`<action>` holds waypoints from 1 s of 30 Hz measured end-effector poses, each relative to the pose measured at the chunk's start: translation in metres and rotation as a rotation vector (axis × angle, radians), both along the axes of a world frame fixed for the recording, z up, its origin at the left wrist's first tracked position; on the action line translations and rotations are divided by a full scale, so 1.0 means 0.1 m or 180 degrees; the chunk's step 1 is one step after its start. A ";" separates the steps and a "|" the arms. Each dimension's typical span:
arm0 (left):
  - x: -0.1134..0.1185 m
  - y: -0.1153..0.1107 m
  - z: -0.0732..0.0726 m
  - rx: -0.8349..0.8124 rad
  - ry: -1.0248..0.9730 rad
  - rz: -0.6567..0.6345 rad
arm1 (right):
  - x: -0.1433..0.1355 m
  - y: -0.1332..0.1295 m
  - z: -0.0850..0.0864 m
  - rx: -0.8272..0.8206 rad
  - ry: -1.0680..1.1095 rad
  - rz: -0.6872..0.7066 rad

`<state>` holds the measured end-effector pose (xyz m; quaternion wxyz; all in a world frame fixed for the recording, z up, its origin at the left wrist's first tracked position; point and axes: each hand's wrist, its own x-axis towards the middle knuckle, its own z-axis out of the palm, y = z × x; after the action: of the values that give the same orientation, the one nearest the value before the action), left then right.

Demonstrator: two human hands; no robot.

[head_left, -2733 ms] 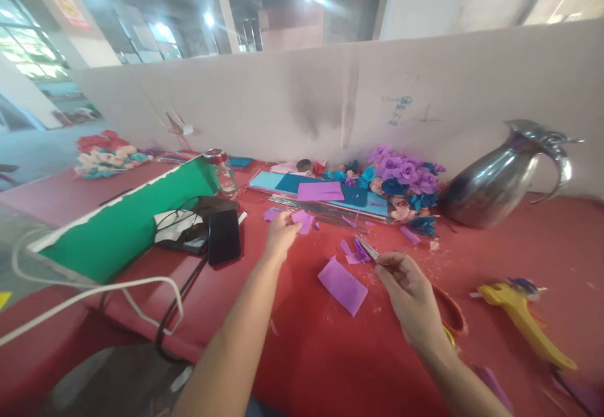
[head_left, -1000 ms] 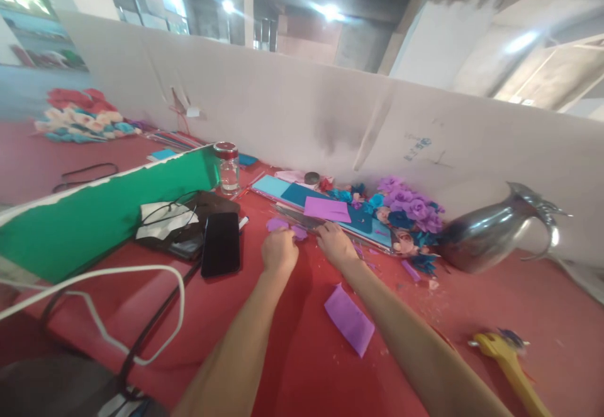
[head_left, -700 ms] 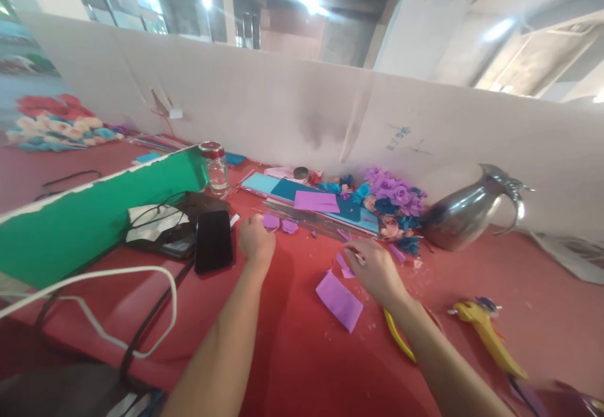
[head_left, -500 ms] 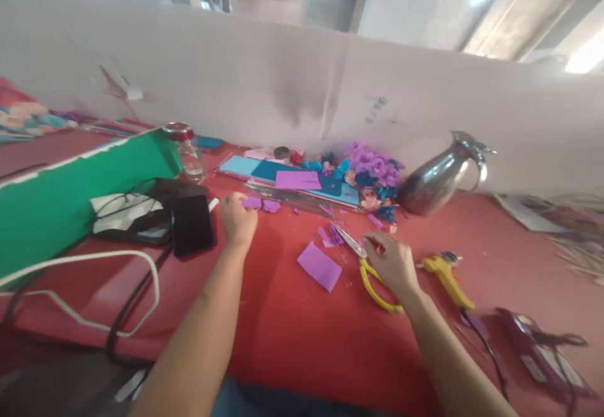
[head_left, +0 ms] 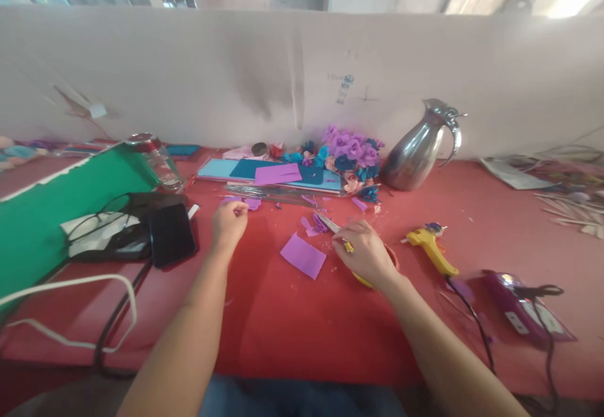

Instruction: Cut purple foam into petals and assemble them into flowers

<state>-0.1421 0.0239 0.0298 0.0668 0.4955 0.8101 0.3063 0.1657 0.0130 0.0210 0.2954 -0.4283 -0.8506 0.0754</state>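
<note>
My right hand (head_left: 363, 253) is closed over the scissors (head_left: 328, 222), covering their pivot and part of the yellow handles. Their metal blades point up and left, towards small purple paper scraps (head_left: 312, 225). Just below those scraps, a purple paper square (head_left: 303, 255) lies flat on the red table. My left hand (head_left: 229, 225) has its fingers curled into a pinch beside small cut purple pieces (head_left: 253, 204). Whether a piece is between those fingertips is hidden.
Behind are blue sheets (head_left: 217, 168) with a purple strip (head_left: 277, 173), and paper flowers (head_left: 352, 146). A steel jug (head_left: 415, 153), a yellow glue gun (head_left: 431, 248) and a maroon box (head_left: 523, 310) with a cable stand right. Left are a phone (head_left: 172, 236), glass jar (head_left: 160, 165) and green panel (head_left: 85, 209).
My right hand has come down onto the scissors and closed over their handles. My left hand stays near the small purple pieces, its fingers now more curled. The camera view has shifted.
</note>
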 end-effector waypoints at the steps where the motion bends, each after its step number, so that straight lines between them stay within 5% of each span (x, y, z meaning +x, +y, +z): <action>1: 0.08 -0.02 0.04 -0.0239 -0.0261 -0.0320 | 0.02 0.02 0.00 -0.0051 -0.0009 -0.0045; 4: 0.35 -0.12 0.15 -0.1018 -0.0508 -0.1207 | 0.00 0.01 -0.02 -0.0121 -0.0032 0.0039; 10: 0.74 -0.34 0.13 -0.1118 0.0318 -0.1754 | -0.18 -0.14 -0.08 -0.0330 -0.0170 0.0384; 17: 0.90 -0.52 0.05 -0.0683 -0.2025 -0.2122 | -0.24 -0.23 0.05 -0.1028 0.0424 0.0349; 21: 0.88 -0.55 0.06 -0.0591 -0.2739 -0.2054 | -0.24 -0.23 0.09 -0.1694 0.0705 0.0239; 25: 0.72 -0.51 0.00 -0.0371 -0.2875 -0.1951 | -0.23 -0.19 0.04 -0.1644 0.0796 0.0126; 30: 0.42 -0.38 -0.16 0.0394 -0.1817 -0.0400 | -0.21 -0.16 -0.08 -0.1609 0.0770 0.0231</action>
<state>-0.1005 -0.0141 0.0140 0.2804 0.4417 0.7061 0.4773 0.1446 -0.0027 0.0128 0.2757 -0.4456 -0.7782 0.3462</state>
